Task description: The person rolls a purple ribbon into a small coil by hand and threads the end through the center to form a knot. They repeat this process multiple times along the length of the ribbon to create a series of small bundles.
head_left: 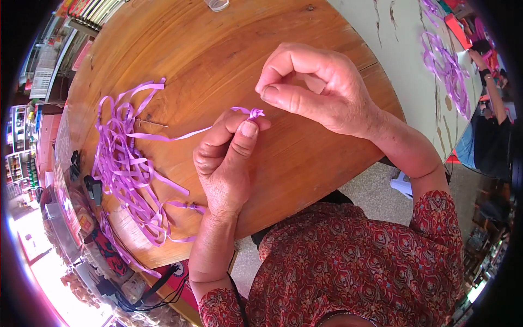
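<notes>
My left hand [223, 166] pinches a purple ribbon [180, 136] between thumb and forefinger. A small gathered knot [255, 113] of that ribbon sticks out above the thumb tip. The ribbon runs left from the hand to a loose, tangled heap of purple ribbon [125, 169] on the wooden table. Up and to the right, my right hand [324, 90] hangs over the table, apart from the knot. Its thumb and forefinger press together, and I cannot make out anything between them.
The round wooden table [305, 158] carries a glass [218, 4] at its far edge and a thin wire-like piece [152, 123] by the heap. Bags and cables crowd the left. More purple ribbon [449, 76] lies on a pale table at right, beside another person's arm [493, 90].
</notes>
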`<state>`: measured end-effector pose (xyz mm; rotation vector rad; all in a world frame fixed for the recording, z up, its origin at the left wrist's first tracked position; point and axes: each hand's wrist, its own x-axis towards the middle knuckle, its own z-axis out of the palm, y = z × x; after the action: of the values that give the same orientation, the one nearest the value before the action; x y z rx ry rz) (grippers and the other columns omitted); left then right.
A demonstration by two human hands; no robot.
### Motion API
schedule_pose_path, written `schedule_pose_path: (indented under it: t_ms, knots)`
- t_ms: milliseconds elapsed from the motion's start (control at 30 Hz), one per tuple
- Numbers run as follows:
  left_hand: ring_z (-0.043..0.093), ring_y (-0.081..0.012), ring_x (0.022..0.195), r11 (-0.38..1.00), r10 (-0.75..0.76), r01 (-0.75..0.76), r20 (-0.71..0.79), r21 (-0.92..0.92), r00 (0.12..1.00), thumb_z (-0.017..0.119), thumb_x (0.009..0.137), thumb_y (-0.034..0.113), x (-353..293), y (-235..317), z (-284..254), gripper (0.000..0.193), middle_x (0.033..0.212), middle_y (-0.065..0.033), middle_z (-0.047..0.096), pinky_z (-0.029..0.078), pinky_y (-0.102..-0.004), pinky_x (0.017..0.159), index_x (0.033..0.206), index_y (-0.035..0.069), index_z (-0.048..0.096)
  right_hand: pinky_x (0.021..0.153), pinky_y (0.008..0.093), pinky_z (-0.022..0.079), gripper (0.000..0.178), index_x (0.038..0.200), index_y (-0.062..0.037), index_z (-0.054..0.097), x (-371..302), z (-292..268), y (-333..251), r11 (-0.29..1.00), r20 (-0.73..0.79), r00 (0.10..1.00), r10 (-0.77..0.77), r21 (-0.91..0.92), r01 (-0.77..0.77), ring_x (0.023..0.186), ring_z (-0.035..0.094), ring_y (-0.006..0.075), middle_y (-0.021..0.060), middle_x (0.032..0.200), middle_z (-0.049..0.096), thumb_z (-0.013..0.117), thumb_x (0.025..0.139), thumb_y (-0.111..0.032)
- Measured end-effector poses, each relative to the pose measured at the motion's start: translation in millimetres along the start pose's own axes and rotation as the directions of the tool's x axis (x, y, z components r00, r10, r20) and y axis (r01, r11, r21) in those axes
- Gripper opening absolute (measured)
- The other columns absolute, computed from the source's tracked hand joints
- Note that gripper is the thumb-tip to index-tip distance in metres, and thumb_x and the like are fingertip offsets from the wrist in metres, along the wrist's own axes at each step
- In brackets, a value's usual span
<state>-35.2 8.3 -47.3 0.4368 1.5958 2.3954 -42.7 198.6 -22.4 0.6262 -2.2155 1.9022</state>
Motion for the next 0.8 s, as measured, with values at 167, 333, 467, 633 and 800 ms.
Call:
schedule_pose_path:
  t_ms: [167,333,467,633,800]
  knots:
    - [0.053,-0.0121,0.087,0.999,-0.013,0.013,-0.013,-0.04,1.0,0.057,0.09,0.003,0,1,1,0.01,0.091,-0.0064,0.062,0.041,-0.0264,0.084,0.095,-0.001,0.065,0.07,0.0289,0.046,0.026,0.104,-0.001,0.064,3,0,-7,0.907,0.033,0.943,-0.331,-0.264,0.327,0.079,0.058,0.0179,0.0075,0.093,0.059,0.069,0.079,-0.006]
    - [0.051,-0.0101,0.082,0.999,-0.013,0.015,-0.051,0.049,0.999,0.055,0.091,0.002,0,5,8,0.009,0.089,-0.0035,0.059,0.041,-0.0227,0.079,0.091,-0.001,0.063,0.068,0.0303,0.043,0.044,0.106,-0.0058,0.067,3,7,6,0.657,0.24,0.837,-0.491,-0.529,0.537,0.073,0.055,0.0174,0.0016,0.085,0.06,0.076,0.064,-0.014]
    - [0.049,-0.01,0.076,0.94,0.016,-0.001,-0.04,0.34,0.999,0.057,0.09,0.001,2,7,-1,0.008,0.084,-0.0031,0.058,0.041,-0.0225,0.073,0.083,-0.001,0.061,0.065,0.0305,0.041,0.037,0.098,-0.0038,0.068,0,4,4,0.659,0.267,0.83,-0.49,-0.51,0.553,0.07,0.053,0.0181,0.002,0.081,0.058,0.074,0.062,-0.012]
    - [0.045,-0.0135,0.06,0.712,0.297,-0.328,0.158,0.621,0.942,0.063,0.083,-0.003,7,11,-9,0.007,0.065,-0.0048,0.052,0.038,-0.025,0.059,0.077,-0.001,0.059,0.061,0.0324,0.038,0.021,0.082,-0.0006,0.064,1,7,2,0.613,0.269,0.846,-0.461,-0.593,0.523,0.067,0.051,0.0199,0.0035,0.075,0.055,0.071,0.064,-0.008]
    - [0.045,-0.0132,0.059,0.745,0.323,-0.292,0.059,0.599,0.945,0.064,0.082,-0.004,3,16,-8,0.008,0.064,-0.0045,0.051,0.039,-0.0259,0.057,0.075,-0.001,0.059,0.061,0.0324,0.038,0.019,0.081,-0.0005,0.064,4,4,-1,0.604,0.27,0.849,-0.454,-0.608,0.516,0.067,0.052,0.0202,0.0038,0.075,0.055,0.071,0.063,-0.005]
